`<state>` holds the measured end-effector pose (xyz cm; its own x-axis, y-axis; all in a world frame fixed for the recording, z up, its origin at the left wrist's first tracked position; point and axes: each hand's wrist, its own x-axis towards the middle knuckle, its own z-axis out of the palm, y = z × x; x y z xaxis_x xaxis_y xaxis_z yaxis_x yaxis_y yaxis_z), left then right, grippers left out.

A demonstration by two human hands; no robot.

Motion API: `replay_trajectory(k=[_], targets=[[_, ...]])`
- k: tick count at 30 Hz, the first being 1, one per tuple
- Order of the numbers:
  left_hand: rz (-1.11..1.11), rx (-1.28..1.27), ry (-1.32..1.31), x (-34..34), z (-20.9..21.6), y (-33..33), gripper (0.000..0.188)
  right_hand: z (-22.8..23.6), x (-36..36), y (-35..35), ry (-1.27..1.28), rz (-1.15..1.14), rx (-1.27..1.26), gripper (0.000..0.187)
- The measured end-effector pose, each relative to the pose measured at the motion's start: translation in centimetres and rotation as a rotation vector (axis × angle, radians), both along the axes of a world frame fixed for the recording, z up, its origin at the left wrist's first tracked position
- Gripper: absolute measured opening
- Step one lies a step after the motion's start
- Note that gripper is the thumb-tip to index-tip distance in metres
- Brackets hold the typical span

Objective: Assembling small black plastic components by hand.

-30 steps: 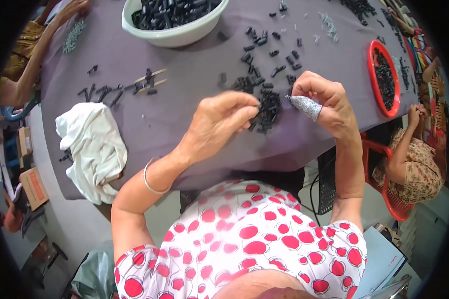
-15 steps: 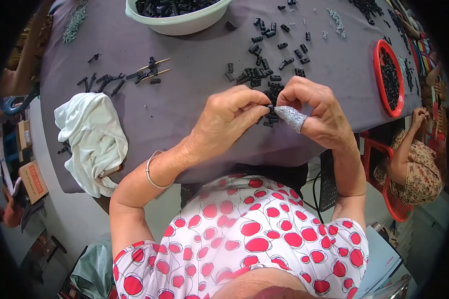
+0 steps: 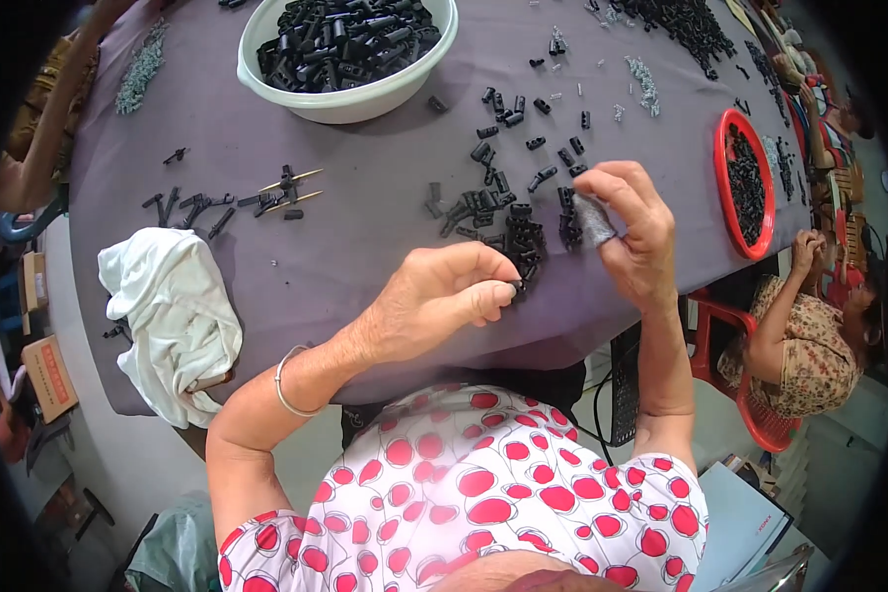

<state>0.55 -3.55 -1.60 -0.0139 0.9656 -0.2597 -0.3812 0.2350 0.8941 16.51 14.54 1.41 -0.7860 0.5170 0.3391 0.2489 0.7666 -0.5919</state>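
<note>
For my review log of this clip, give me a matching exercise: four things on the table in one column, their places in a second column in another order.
Things:
1. round pale plastic bowl of black parts
2. round red plastic tray of black parts
3. crumpled white cloth
4. small black plastic piece

Places:
A. at the table's left edge
B. pinched in the left hand's fingertips
C. at the table's far side, top centre
D. at the table's right edge

Pairs: 1-C, 2-D, 3-A, 4-B
</note>
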Motion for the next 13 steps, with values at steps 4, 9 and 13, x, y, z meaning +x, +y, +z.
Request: replay_trajectory(k=[4, 9, 13], targets=[[0.000, 0.008, 0.013, -0.1, -0.1, 0.3, 0.020, -0.2, -2.1, 1.5, -0.089, 0.227, 0.329, 0.036], [-0.035, -0.037, 0.035, -0.2, 0.2, 0.4, 0.020, -1.7, -3.0, 4.1, -0.247, 0.291, 0.441, 0.033], [-0.037, -0.025, 0.042, -0.3, 0.2, 0.3, 0.020, -2.0, -3.0, 4.0, -0.263, 0.315, 0.480, 0.033]])
